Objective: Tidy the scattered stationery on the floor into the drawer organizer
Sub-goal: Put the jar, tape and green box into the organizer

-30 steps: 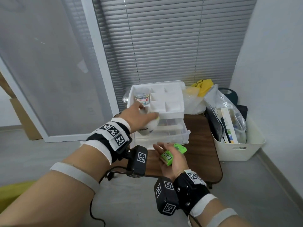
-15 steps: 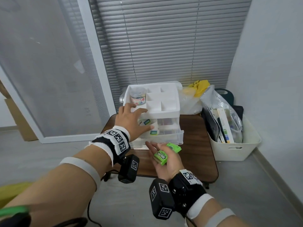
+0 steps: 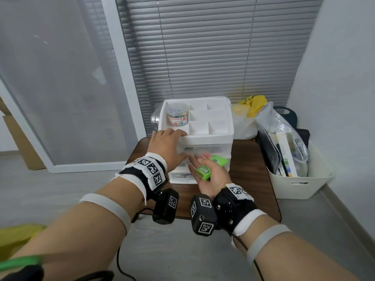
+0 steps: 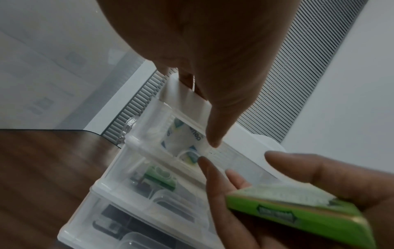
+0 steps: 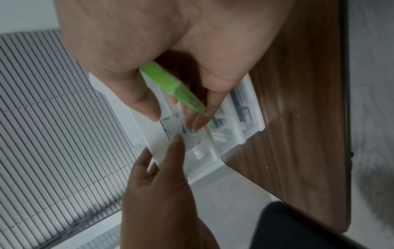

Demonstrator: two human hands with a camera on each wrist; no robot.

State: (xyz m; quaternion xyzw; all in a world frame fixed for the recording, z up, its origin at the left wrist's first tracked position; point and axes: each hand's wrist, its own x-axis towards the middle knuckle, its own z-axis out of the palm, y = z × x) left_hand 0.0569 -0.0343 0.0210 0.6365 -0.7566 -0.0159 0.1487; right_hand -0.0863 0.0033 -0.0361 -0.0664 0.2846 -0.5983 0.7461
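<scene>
Presently: left hand [image 3: 166,147], fingers flat, braces drawer organizer [image 3: 211,136]; right hand [image 3: 211,175] cradles two green boxes [image 3: 203,173] in curled fingers. Advice: steady the organizer, open the drawer just beyond the fingertips fully before dropping both in.

We see a wooden table [image 3: 251,171] before closed grey blinds [image 3: 223,47]; a white bin [image 3: 300,185] to its right on the floor, stuffed with books in a clear bag [image 3: 284,138]; a yellow bag [image 3: 253,102] behind; a frosted glass panel [image 3: 60,88] left.
</scene>
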